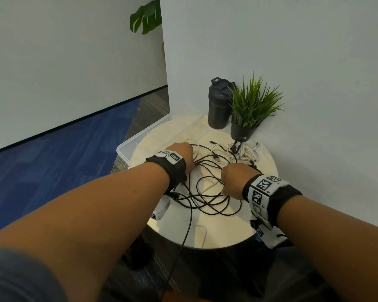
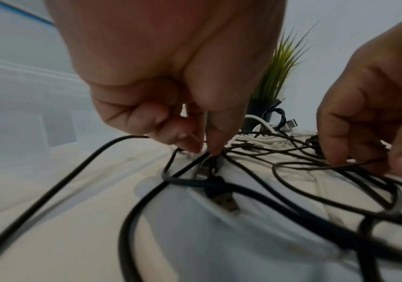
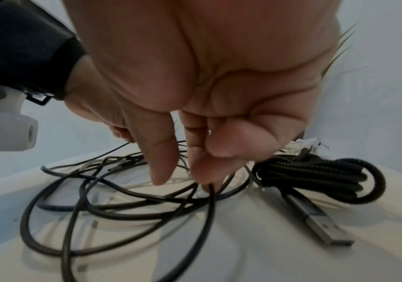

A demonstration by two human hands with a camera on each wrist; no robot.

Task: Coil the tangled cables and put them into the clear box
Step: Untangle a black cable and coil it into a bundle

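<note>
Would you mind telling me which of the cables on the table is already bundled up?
The braided black cable, lying right of the right hand, is folded into a tight bundle. The thin black cables and white cables still lie loose and tangled.

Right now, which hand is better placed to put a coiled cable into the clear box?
Left. The left hand is beside the clear box; the right hand is farther away.

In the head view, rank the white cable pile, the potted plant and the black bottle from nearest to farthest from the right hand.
From the right hand:
1. White cable pile, just beyond the hand, at the foot of the pot.
2. Potted plant, farther back, near the wall.
3. Black bottle, at the table's back edge, left of the plant; close to the plant's distance, but slightly farther.
</note>
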